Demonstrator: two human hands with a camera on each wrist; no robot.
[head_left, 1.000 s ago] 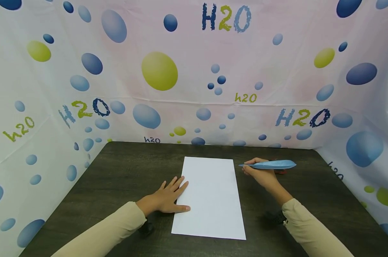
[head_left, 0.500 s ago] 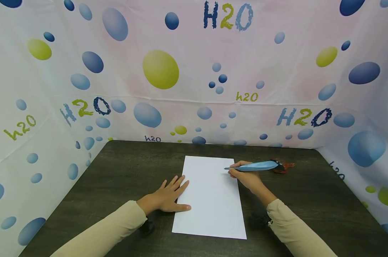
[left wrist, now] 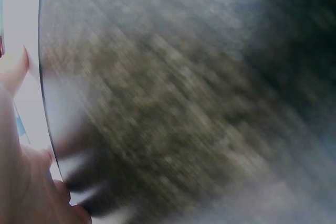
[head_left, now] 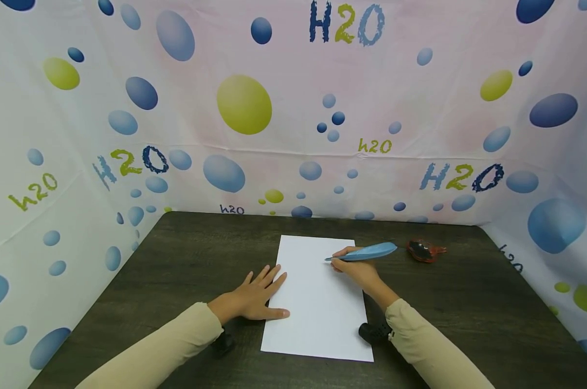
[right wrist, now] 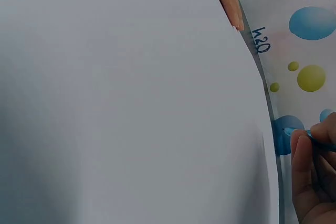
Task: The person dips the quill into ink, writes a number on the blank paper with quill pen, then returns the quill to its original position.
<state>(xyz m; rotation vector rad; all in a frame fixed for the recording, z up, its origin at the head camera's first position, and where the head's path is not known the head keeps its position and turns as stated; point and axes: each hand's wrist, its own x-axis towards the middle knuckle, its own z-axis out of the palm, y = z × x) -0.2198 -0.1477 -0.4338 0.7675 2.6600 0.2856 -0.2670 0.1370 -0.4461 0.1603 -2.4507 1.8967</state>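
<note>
A white sheet of paper lies lengthwise on the dark table. My left hand rests flat on its left edge, fingers spread and thumb on the paper. Over the upper right part of the sheet, my right hand pinches a blue feather pen, its tip pointing left and its feather end to the right. Whether the tip touches the paper I cannot tell. In the right wrist view, thumb and fingers close round the pen near its tip. No marks show on the sheet.
Right of the paper, a small red and black object sits on the dark wooden table; its kind is unclear. A white cloth backdrop with blue and green dots stands behind and along both sides. A black device is at the right wrist.
My right hand has moved left with the feather pen, from beside the paper to over it. The red and black object has come into full view. My left hand stays in place.
</note>
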